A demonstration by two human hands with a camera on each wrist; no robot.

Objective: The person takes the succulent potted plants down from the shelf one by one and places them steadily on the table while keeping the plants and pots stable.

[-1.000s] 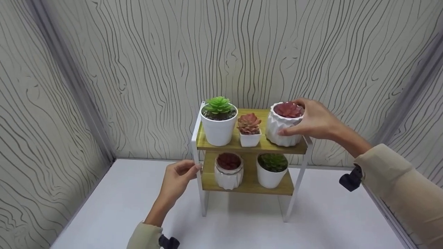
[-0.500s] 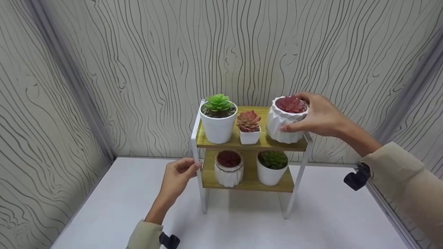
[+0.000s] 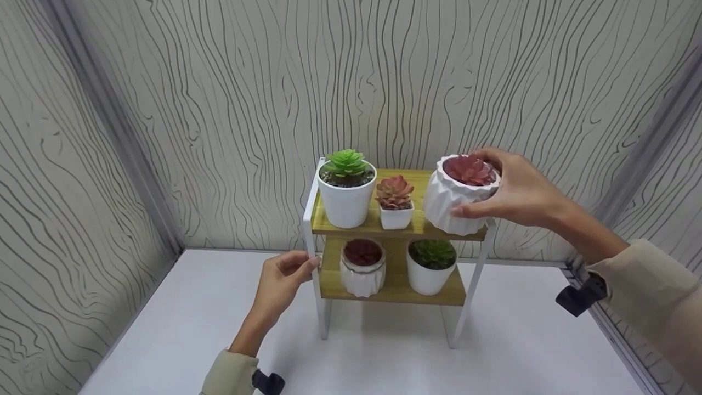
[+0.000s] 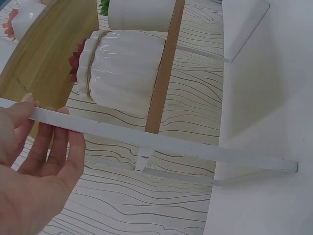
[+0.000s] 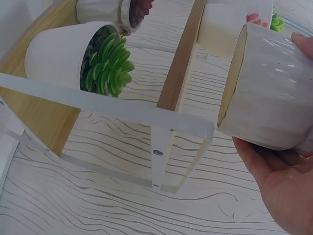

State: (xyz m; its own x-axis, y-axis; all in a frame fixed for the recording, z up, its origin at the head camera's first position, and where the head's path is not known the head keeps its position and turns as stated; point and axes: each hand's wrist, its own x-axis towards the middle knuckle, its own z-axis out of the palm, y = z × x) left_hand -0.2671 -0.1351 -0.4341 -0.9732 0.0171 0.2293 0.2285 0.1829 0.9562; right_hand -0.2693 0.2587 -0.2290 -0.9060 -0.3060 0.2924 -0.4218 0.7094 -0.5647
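Note:
My right hand [image 3: 515, 189] grips a white ribbed pot [image 3: 447, 200] with a dark red succulent, thumb on its front and fingers behind. Its underside shows in the right wrist view, raised off the top shelf's right end. With thumb and fingertips, my left hand [image 3: 282, 280] pinches the white metal frame [image 4: 112, 131] of a two-tier plant stand at its left side. On the wooden top shelf [image 3: 378, 232] stand a green succulent in a round white pot [image 3: 348, 206] and a small pink-red succulent in a square white pot [image 3: 396, 218].
The lower shelf [image 3: 395, 299] bears a ribbed white pot [image 3: 363, 280] with a dark red succulent and a smooth white pot [image 3: 430, 280] with a green one. The stand is on a white table [image 3: 181, 329], close to a wood-grain patterned wall [image 3: 247, 137].
My right hand has lifted the ribbed pot from the top shelf, then shifted it a little right and toward me. The left hand keeps its place on the frame.

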